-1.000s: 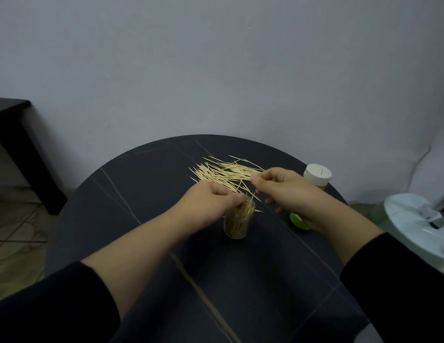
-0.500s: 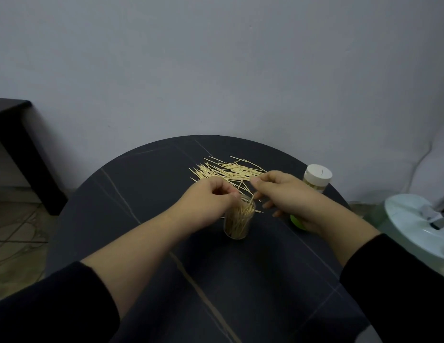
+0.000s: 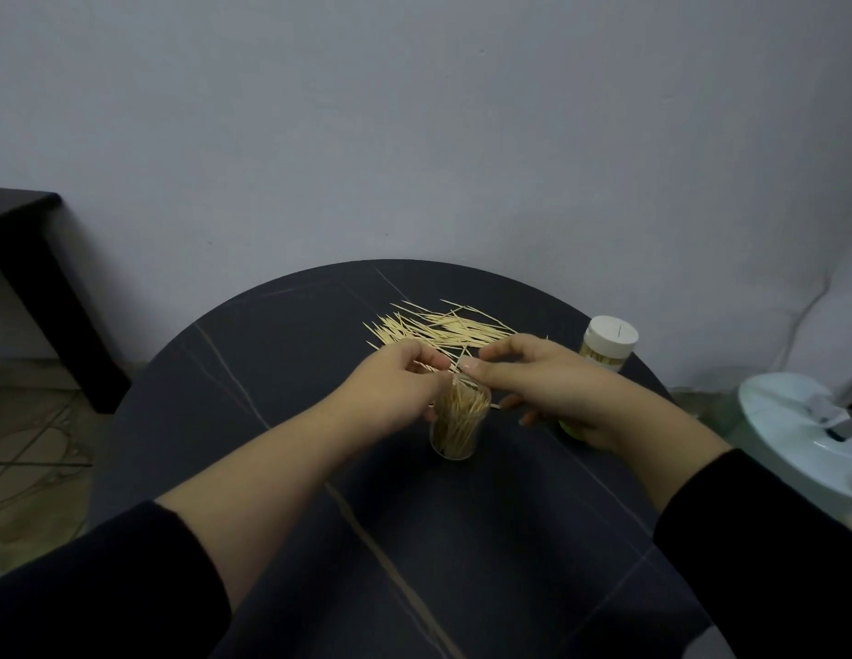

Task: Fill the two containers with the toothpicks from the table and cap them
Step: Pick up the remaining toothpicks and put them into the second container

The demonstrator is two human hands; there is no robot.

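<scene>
a: where are the loose ones?
b: the toothpicks (image 3: 443, 325) lie in a flat, scattered heap on the round dark table (image 3: 272, 373), on its far side toward the wall, just behind both hands.

a: and the container being filled?
b: the clear container (image 3: 457, 430) stands upright near the middle of the table, uncapped. it's packed most of the way with sticks standing on end.

a: what are the hands doing?
b: they meet right over its mouth. the left hand (image 3: 395, 387) has its fingers curled in, and a few toothpicks poke out between thumb and fingertips, so it pinches a small bunch. the right hand (image 3: 543, 378) comes in from the other side with thumb pressed to forefinger at the tips and the other fingers loosely spread below. it looks to pinch a thin stick that rises above the rim, though i can't tell how many it has.

a: the second container?
b: the capped container (image 3: 607, 344) stands with its white lid on at the table's far right edge, beyond the right hand. a green cap (image 3: 569, 426) peeks out from under that hand, mostly hidden.

a: anything around the table?
b: a white round object (image 3: 795, 420) sits off to the right, and a dark side table (image 3: 29, 259) stands at the left by the wall.
</scene>
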